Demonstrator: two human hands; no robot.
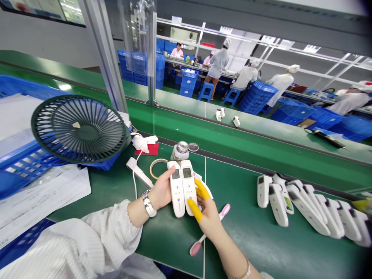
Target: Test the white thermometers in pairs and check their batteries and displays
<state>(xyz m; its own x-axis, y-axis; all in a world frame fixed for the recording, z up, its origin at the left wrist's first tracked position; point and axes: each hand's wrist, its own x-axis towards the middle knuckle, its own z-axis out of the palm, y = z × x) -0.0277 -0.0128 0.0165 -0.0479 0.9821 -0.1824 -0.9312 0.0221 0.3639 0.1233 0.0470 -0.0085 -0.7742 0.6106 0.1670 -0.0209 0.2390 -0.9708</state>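
Observation:
Two white handheld infrared thermometers are held upright side by side over the green bench, their screens facing me. My left hand (162, 190) is closed around the left thermometer (178, 197), its thumb near the grey screen. Yellow covers sit on some fingers of my right hand (207, 213), which grips the right thermometer (187, 186) with the thumb low on its front. Dark characters show on that right screen. Just behind them stands a bottle with a metal top (180, 149), its round lid tilted open. A pink-and-white double-ended tool (196, 248) lies under my right wrist.
Several more white thermometers (308, 205) lie in a row on the right. A dark green fan (81, 128), a blue crate (17, 159) and papers (58, 193) occupy the left. A tape roll (157, 167) lies near a white power strip (139, 172). Co-workers (219, 60) are across the room.

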